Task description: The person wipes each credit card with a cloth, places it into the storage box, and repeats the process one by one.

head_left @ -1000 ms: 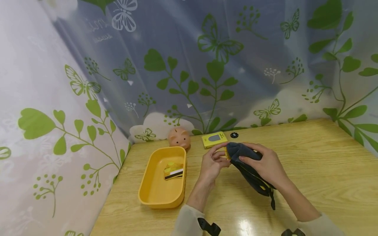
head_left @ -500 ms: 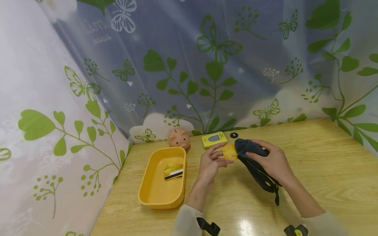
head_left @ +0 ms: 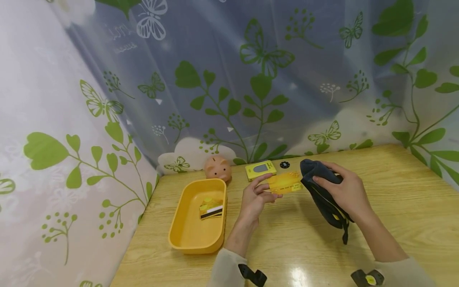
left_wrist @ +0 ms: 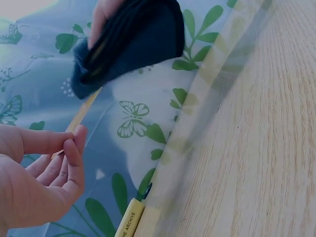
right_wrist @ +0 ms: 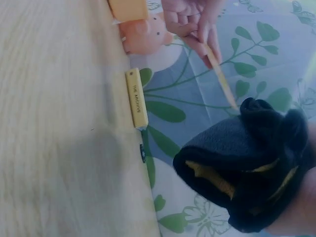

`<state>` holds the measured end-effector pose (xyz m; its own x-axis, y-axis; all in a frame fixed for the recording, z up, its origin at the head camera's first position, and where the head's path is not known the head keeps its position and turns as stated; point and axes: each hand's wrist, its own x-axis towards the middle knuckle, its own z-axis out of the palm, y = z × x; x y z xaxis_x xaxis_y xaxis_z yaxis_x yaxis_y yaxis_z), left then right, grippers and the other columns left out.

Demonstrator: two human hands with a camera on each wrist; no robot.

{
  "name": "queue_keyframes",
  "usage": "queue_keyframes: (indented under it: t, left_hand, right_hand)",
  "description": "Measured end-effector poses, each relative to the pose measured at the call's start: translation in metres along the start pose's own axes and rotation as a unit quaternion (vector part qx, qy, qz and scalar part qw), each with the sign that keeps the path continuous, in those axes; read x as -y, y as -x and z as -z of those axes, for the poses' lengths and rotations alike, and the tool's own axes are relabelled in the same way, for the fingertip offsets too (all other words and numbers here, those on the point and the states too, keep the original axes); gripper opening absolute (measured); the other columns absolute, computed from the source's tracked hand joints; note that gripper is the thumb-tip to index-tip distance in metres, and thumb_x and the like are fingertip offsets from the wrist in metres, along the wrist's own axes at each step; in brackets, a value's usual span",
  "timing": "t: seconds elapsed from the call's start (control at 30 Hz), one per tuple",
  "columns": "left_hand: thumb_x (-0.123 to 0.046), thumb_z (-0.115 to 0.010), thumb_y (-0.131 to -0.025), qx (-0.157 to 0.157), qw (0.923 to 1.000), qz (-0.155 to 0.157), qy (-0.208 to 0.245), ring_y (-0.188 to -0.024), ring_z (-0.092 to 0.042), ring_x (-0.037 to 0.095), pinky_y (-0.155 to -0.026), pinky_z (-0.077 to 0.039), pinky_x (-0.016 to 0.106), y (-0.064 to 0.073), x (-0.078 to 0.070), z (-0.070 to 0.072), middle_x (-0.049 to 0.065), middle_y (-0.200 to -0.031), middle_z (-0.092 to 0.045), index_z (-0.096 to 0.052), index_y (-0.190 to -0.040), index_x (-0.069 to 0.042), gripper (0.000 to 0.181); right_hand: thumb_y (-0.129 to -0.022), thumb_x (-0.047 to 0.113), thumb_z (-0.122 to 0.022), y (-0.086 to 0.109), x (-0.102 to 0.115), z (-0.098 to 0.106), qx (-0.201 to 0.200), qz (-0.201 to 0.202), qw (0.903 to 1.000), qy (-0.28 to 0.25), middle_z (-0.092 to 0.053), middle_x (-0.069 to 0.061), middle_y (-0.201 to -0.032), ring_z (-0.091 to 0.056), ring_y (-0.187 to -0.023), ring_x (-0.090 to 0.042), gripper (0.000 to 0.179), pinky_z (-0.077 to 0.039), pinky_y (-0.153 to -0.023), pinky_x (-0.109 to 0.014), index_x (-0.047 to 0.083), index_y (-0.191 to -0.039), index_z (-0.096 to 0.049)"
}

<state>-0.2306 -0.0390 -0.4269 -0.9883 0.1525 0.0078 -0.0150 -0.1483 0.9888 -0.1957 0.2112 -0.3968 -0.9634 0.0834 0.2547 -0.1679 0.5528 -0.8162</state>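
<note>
My left hand (head_left: 254, 203) pinches a yellow bank card (head_left: 285, 183) by its left end, between thumb and fingers. My right hand (head_left: 348, 193) grips a dark blue fabric pouch (head_left: 328, 207), thumb on the near side, the pouch hanging tilted above the table. In the head view the card's far end lies right at the pouch's upper edge; whether a corner is still tucked in, I cannot tell. From the right wrist, yellow shows inside the pouch's folds (right_wrist: 212, 180). The card (left_wrist: 83, 114) appears edge-on in the left wrist view.
Left of the hands stands a yellow tray (head_left: 179, 235) with several cards (head_left: 210, 209) inside. Behind it sits a pink piggy bank (head_left: 217, 168). A yellow box (head_left: 261, 170) and a black round chip (head_left: 285, 164) lie near the curtain (head_left: 215, 99).
My right hand has drawn the pouch to the right and slightly up, so much more of the yellow card shows. The left hand has stayed almost in place, holding the card.
</note>
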Motion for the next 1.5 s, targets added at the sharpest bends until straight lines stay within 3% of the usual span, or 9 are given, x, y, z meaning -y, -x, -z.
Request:
queue_keyframes:
  t: [0.2,0.4,0.57,0.67,0.77,0.9,1.07,1.3,1.5]
  left_hand:
    - [0.018,-0.067,-0.085,-0.002,1.0,0.001,-0.001,-0.084,-0.077,0.024,-0.07,-0.059,0.029,0.0,0.001,0.0,0.002,-0.094,-0.069,-0.068,-0.136,-0.015,0.061]
    - [0.017,-0.068,-0.085,0.008,0.9997,-0.012,-0.018,-0.083,-0.076,0.022,-0.075,-0.058,0.034,0.001,0.004,-0.003,0.01,-0.105,-0.077,-0.067,-0.138,-0.014,0.061]
    - [0.021,-0.061,-0.087,0.002,0.9986,-0.029,-0.043,-0.085,-0.072,0.015,-0.073,-0.056,0.027,0.003,0.004,-0.006,0.01,-0.11,-0.077,-0.069,-0.135,-0.016,0.061]
    - [0.021,-0.057,-0.089,0.01,0.9975,-0.042,-0.055,-0.093,-0.072,0.015,-0.076,-0.056,0.026,0.003,0.003,-0.007,0.01,-0.117,-0.076,-0.069,-0.136,-0.018,0.062]
    - [0.019,-0.06,-0.091,0.012,0.9975,-0.047,-0.052,-0.09,-0.072,0.014,-0.076,-0.056,0.026,0.004,0.002,-0.007,0.008,-0.114,-0.077,-0.069,-0.135,-0.023,0.062]
    - [0.015,-0.066,-0.089,0.007,0.9976,-0.052,-0.044,-0.081,-0.072,0.02,-0.071,-0.055,0.029,0.004,0.0,-0.006,0.008,-0.101,-0.078,-0.069,-0.136,-0.024,0.061]
    - [0.013,-0.066,-0.089,0.005,0.9977,-0.053,-0.042,-0.089,-0.075,0.034,-0.073,-0.056,0.033,0.004,0.0,-0.005,0.009,-0.1,-0.078,-0.069,-0.134,-0.02,0.056]
    - [0.01,-0.066,-0.09,-0.011,0.9992,-0.036,-0.016,-0.083,-0.076,0.022,-0.08,-0.058,0.037,0.002,0.0,-0.003,0.01,-0.103,-0.076,-0.071,-0.128,-0.015,0.046]
    - [0.005,-0.065,-0.093,-0.025,0.9989,-0.039,-0.008,-0.089,-0.076,0.023,-0.087,-0.059,0.041,-0.002,-0.001,0.003,0.012,-0.105,-0.074,-0.072,-0.126,-0.007,0.036]
  right_hand:
    - [-0.097,0.042,-0.074,0.005,0.014,-0.002,0.008,0.021,0.9991,-0.035,-0.047,-0.026,-0.155,-0.044,-0.137,-0.056,0.067,-0.044,-0.101,-0.072,0.01,-0.152,-0.053]
    - [-0.097,0.04,-0.075,0.015,0.028,-0.023,0.061,0.039,0.9957,-0.058,-0.05,-0.022,-0.154,-0.052,-0.133,-0.051,0.062,-0.051,-0.099,-0.064,0.014,-0.15,-0.056]
    - [-0.097,0.036,-0.075,0.021,0.033,-0.039,0.092,0.061,0.9907,-0.079,-0.054,-0.021,-0.15,-0.057,-0.13,-0.047,0.057,-0.056,-0.096,-0.057,0.013,-0.147,-0.06]
    - [-0.097,0.035,-0.075,0.022,0.033,-0.045,0.099,0.067,0.9897,-0.079,-0.056,-0.022,-0.147,-0.058,-0.129,-0.047,0.056,-0.057,-0.095,-0.056,0.012,-0.146,-0.061]
    - [-0.097,0.036,-0.075,0.02,0.029,-0.047,0.09,0.064,0.992,-0.062,-0.057,-0.022,-0.147,-0.057,-0.128,-0.048,0.056,-0.056,-0.095,-0.058,0.012,-0.145,-0.061]
    - [-0.097,0.037,-0.076,0.015,0.022,-0.043,0.071,0.057,0.9952,-0.035,-0.056,-0.023,-0.148,-0.054,-0.132,-0.049,0.057,-0.051,-0.098,-0.063,0.012,-0.146,-0.06]
    - [-0.097,0.039,-0.075,0.01,0.016,-0.035,0.063,0.04,0.9971,-0.017,-0.053,-0.025,-0.151,-0.049,-0.135,-0.051,0.061,-0.048,-0.1,-0.067,0.011,-0.149,-0.058]
    - [-0.097,0.043,-0.074,0.004,0.008,-0.021,0.049,0.015,0.9987,0.001,-0.049,-0.029,-0.152,-0.048,-0.134,-0.054,0.066,-0.048,-0.098,-0.069,0.01,-0.151,-0.055]
    - [-0.098,0.046,-0.071,0.0,-0.003,-0.002,0.027,-0.002,0.9996,0.001,-0.045,-0.031,-0.155,-0.043,-0.136,-0.058,0.071,-0.044,-0.099,-0.073,0.007,-0.154,-0.051]
